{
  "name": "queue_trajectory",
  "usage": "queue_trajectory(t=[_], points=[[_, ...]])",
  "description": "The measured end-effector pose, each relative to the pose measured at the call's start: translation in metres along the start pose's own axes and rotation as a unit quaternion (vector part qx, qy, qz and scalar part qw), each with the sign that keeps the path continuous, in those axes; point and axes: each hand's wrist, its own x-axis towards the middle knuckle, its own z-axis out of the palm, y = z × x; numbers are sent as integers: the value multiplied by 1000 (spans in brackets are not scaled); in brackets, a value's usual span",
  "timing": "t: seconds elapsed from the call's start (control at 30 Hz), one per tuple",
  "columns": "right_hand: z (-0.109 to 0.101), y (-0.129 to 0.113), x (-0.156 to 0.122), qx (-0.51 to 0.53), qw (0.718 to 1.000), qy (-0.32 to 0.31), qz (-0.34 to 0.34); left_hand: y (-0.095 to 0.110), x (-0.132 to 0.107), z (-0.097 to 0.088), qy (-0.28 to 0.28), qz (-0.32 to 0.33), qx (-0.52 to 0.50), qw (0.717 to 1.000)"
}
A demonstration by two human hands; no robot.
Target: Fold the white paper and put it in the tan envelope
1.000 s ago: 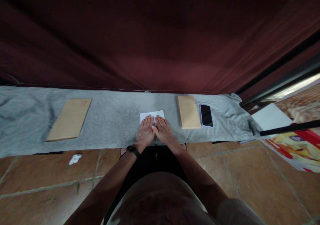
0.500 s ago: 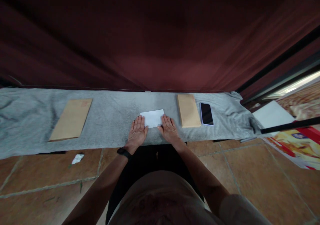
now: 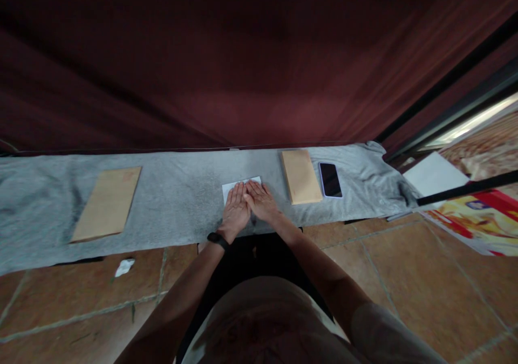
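Observation:
A white folded sheet of paper (image 3: 227,189) lies on the grey cloth in front of me, mostly covered by my hands. My left hand (image 3: 237,207) rests flat on it, fingers stretched out, with a dark band on the wrist. Beside it and touching it, my right hand (image 3: 262,202) also lies flat with fingers extended over the paper's right part. Only the paper's top edge and left corner show past the fingers. Neither hand grips anything.
A brown envelope (image 3: 107,203) lies to the left on the grey cloth (image 3: 174,191). On the right are a stack of brown envelopes (image 3: 301,176) and a phone (image 3: 331,180). A dark red curtain (image 3: 243,83) hangs behind. A colourful box (image 3: 481,218) stands at far right.
Both hands have slid inward from the paper's left and right edges to its middle, and now touch each other. The view has shifted slightly.

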Motion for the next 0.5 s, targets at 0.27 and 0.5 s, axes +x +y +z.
queue_trajectory(t=[0.27,0.5], points=[[13,12,9,-10,1000,6,22,-13,0,7,6,-14,5,1000],[9,24,0,-30,998,38,35,-27,-5,-2,5,-47,25,999]])
